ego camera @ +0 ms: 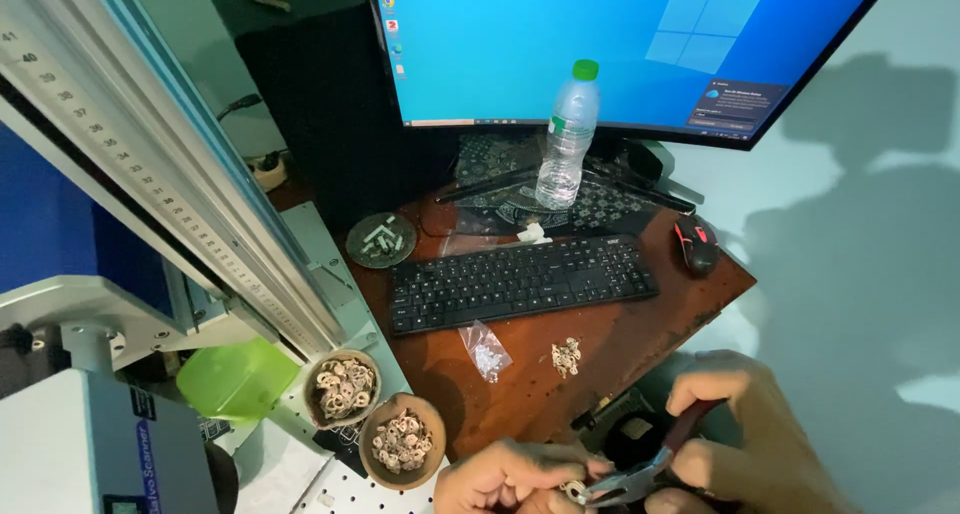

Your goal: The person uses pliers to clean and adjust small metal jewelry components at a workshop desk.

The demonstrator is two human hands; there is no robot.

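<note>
Both hands sit low at the bottom edge of the view, close together and nearly meeting. The left hand (505, 477) lies palm-down with its fingers curled inward, the fingertips (590, 467) pinched together at its right end into a tight, closed grip. Just to the right of that grip, the right hand (745, 439) is larger in view and raised a little higher, its fingers wrapped round in a closed fist-like grip, knuckles up and thumb side turned toward the left hand. The right wrist runs off toward the lower right corner; the left wrist is cut off by the bottom edge. Both forearms are out of view.
</note>
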